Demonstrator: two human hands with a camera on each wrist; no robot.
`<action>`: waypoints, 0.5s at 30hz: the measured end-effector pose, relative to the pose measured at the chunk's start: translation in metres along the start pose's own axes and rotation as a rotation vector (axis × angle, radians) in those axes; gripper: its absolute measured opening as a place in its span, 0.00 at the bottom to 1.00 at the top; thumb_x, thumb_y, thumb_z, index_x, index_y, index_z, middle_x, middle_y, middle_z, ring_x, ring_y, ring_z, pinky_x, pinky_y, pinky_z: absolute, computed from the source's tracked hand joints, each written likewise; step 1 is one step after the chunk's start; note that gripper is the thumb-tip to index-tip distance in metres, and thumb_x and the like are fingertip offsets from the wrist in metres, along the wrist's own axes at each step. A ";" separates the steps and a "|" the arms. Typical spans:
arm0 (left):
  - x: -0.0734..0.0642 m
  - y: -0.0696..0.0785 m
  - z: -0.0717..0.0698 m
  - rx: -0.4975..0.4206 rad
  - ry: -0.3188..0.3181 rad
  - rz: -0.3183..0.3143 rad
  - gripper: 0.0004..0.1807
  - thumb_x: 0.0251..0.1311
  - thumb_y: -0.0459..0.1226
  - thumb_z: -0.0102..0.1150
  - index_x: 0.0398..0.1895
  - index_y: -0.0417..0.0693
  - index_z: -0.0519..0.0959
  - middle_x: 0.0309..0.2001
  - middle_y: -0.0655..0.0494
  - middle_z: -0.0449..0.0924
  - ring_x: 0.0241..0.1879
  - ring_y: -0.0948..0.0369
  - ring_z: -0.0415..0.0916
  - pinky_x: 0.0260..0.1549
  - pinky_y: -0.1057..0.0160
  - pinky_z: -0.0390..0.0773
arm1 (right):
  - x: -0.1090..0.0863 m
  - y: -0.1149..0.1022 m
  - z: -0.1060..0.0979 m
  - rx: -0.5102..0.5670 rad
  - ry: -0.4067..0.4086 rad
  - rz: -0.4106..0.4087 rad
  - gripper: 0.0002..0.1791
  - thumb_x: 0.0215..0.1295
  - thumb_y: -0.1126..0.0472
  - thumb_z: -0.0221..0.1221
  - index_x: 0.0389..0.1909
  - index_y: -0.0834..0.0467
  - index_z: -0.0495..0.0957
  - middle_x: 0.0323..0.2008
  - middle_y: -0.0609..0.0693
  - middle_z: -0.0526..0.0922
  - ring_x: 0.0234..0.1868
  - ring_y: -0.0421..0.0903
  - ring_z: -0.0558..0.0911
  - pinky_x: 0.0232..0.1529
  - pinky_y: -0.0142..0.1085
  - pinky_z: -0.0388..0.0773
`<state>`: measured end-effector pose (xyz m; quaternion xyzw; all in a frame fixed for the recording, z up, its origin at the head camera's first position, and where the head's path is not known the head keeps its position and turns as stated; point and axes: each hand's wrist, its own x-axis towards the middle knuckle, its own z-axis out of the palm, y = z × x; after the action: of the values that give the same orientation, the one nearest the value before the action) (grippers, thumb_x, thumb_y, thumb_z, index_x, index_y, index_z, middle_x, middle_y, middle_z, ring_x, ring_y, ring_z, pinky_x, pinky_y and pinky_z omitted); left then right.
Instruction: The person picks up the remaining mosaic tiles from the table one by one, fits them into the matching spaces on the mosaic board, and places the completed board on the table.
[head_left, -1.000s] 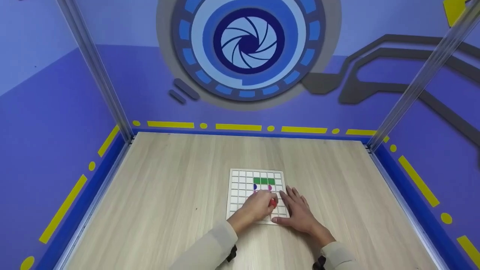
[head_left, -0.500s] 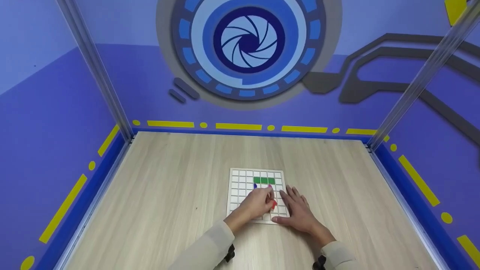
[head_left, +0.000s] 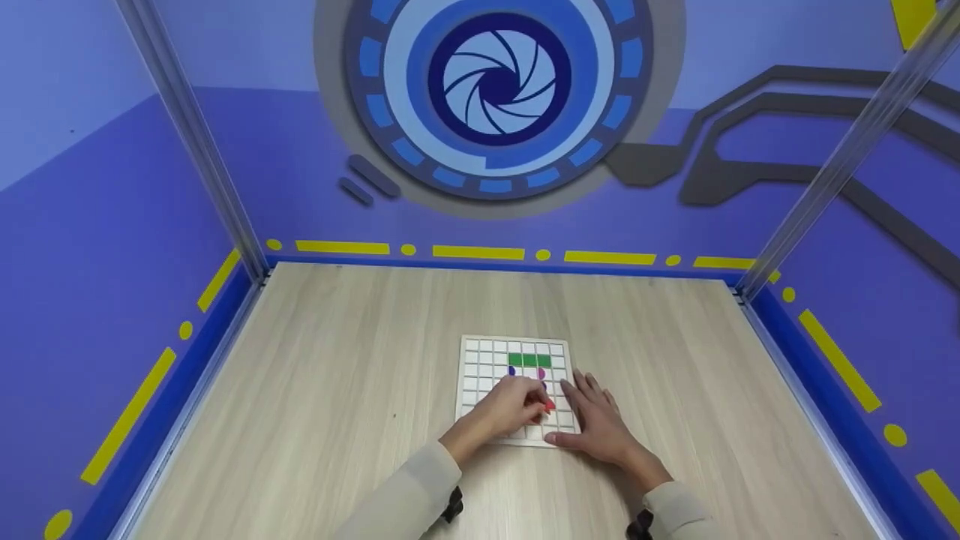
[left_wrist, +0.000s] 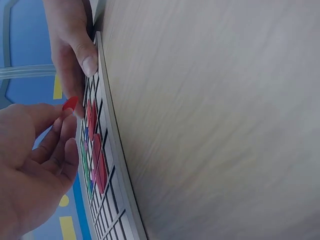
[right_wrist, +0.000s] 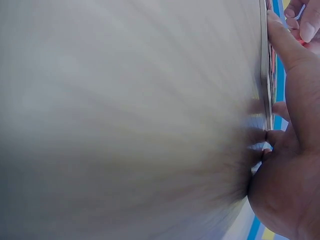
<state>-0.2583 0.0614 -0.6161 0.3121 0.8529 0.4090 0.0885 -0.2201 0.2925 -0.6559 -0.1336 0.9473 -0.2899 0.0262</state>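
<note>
A white gridded board with a pale rim lies on the table. My left hand is over its lower middle, pinching a small thin red piece between thumb and fingertips, just off the board surface. More red pieces lie on the grid in the left wrist view. Farther up the board are a green strip, a blue half-round mark and a pink one. My right hand rests along the board's right edge, fingers extended, thumb on the lower corner. My left hand hides part of the grid.
The wood-grain table spreads around the board. Blue printed panels with yellow marks stand at the back and both sides, with metal posts at the rear corners.
My left hand has shifted slightly left over the board, its fingers pulling back from the pink mark. Another blue mark now shows below the pink one. My right hand has stayed put.
</note>
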 end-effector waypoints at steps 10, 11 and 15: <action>0.000 0.002 0.008 0.222 0.013 0.054 0.03 0.67 0.37 0.72 0.40 0.49 0.89 0.34 0.66 0.85 0.35 0.72 0.77 0.44 0.68 0.79 | -0.001 0.002 0.001 -0.002 -0.014 0.007 0.61 0.56 0.29 0.72 0.82 0.58 0.60 0.84 0.64 0.49 0.84 0.66 0.44 0.77 0.68 0.39; 0.000 0.002 0.008 0.242 0.017 0.058 0.03 0.67 0.38 0.72 0.40 0.49 0.89 0.34 0.66 0.85 0.35 0.72 0.77 0.43 0.67 0.79 | -0.001 0.002 0.001 -0.002 -0.017 0.010 0.62 0.56 0.28 0.71 0.82 0.57 0.60 0.84 0.63 0.49 0.84 0.65 0.43 0.77 0.67 0.39; 0.000 0.003 0.010 0.347 0.045 0.079 0.02 0.67 0.41 0.72 0.38 0.54 0.88 0.34 0.67 0.85 0.35 0.70 0.79 0.40 0.66 0.80 | -0.001 0.003 0.000 0.002 -0.011 0.007 0.62 0.56 0.28 0.72 0.83 0.57 0.59 0.84 0.63 0.49 0.84 0.65 0.43 0.77 0.68 0.39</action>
<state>-0.2532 0.0694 -0.6199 0.3470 0.8994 0.2659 -0.0018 -0.2195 0.2950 -0.6578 -0.1320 0.9473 -0.2899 0.0325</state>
